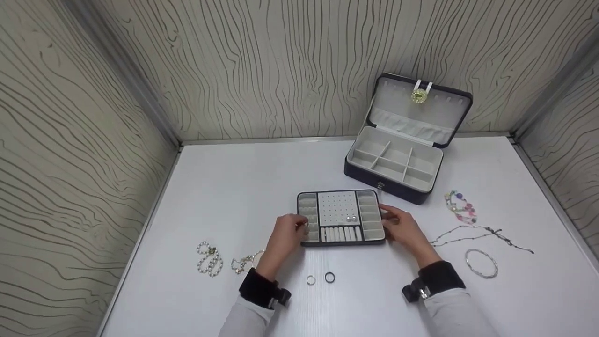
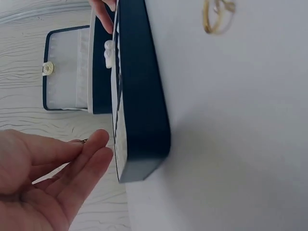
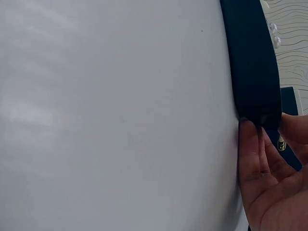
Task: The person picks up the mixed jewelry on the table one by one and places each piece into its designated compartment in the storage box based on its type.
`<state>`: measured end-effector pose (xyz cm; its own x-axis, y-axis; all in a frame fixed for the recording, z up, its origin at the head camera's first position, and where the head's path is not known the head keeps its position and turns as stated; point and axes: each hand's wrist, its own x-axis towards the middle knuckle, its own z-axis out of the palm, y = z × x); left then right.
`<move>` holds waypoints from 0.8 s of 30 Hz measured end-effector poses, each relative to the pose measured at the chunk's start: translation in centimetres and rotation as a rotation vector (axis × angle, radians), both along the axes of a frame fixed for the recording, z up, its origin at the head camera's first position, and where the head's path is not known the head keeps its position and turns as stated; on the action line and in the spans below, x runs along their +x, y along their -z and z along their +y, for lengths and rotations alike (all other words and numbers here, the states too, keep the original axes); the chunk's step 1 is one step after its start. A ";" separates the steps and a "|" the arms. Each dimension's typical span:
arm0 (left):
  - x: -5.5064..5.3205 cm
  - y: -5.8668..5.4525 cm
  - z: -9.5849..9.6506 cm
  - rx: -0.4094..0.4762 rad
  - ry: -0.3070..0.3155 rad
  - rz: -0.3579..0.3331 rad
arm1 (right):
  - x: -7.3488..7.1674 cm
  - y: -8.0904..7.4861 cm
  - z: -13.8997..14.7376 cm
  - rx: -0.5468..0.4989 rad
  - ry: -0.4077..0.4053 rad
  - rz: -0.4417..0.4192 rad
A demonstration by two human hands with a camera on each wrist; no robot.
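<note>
A dark-edged jewellery tray (image 1: pixel 338 243) with pale compartments, a holed earring panel and ring rolls lies on the white table. Over its left compartments my left hand (image 1: pixel 286 232) pinches a small gold-coloured piece of jewellery (image 2: pixel 84 141) between thumb and fingers, which mostly hide it. At the opposite end, my right hand (image 1: pixel 404 230) holds the tray's right side, fingertips against its end wall in the right wrist view. Two pearl-like earrings (image 1: pixel 351 219) sit on the panel. In front of the tray lie a gold-coloured ring (image 1: pixel 311 280) and a dark ring (image 1: pixel 330 277).
Behind the tray stands an open jewellery box (image 1: pixel 384 180), lid raised, with bare divided compartments. To the right lie a colourful beaded bracelet (image 1: pixel 461 207), a thin necklace (image 1: pixel 491 230) and a silvery bangle (image 1: pixel 481 263). A pearl strand (image 1: pixel 209 259) and a chain bracelet (image 1: pixel 239 264) lie left.
</note>
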<state>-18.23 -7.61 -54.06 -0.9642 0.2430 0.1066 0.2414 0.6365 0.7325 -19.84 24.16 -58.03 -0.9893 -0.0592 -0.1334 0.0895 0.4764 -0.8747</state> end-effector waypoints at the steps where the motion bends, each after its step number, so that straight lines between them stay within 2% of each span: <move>1: 0.0 -0.1 0.3 -0.001 0.001 -0.009 | 0.0 0.0 0.0 0.001 -0.003 0.000; 6: 0.0 -0.1 1.7 -0.051 0.020 -0.003 | 0.1 0.1 0.1 -0.004 -0.001 -0.009; 14: 0.3 0.4 3.3 -0.073 0.078 0.002 | 0.0 0.2 0.1 0.009 -0.008 0.002; 19: 0.4 0.5 4.0 -0.114 0.066 -0.003 | 0.1 0.1 0.2 0.009 -0.015 0.031; 24: 0.5 0.5 4.5 -0.123 0.045 -0.014 | 0.1 0.1 0.3 -0.020 -0.016 0.017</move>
<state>-17.68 -3.15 -54.56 -0.9531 0.2965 0.0602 0.2622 0.7105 0.6530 -19.73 24.42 -58.08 -0.9903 -0.0777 -0.1151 0.0668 0.4605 -0.8852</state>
